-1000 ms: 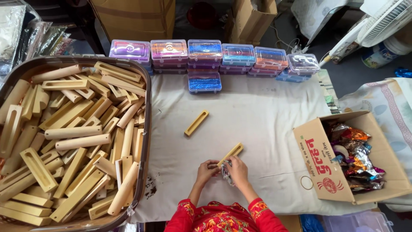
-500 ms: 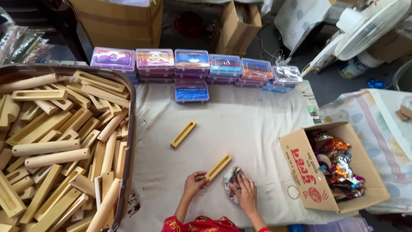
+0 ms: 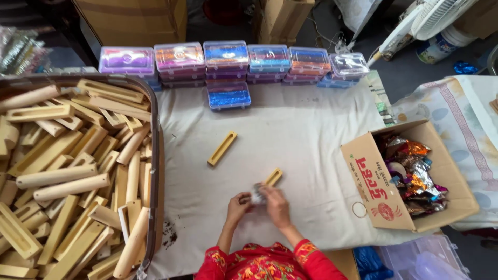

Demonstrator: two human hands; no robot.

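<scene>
My left hand (image 3: 238, 204) and my right hand (image 3: 275, 205) meet over the near end of a slotted wooden piece (image 3: 273, 177) on the white cloth (image 3: 306, 135). A small crinkled shiny wrapper (image 3: 257, 194) sits between my fingers, against the wooden piece. Both hands grip the piece and the wrapper together. A second slotted wooden piece (image 3: 222, 148) lies alone on the cloth, farther from me and to the left.
A big brown tub (image 3: 157, 155) full of wooden pieces fills the left. Coloured plastic boxes (image 3: 226, 57) line the far edge. An open cardboard box (image 3: 376, 181) of shiny wrappers stands at right, a rubber band (image 3: 359, 210) beside it.
My right hand lifted the wrapper off the cloth and brought it to the wooden piece. Both hands have closed in together. The camera view shifted slightly.
</scene>
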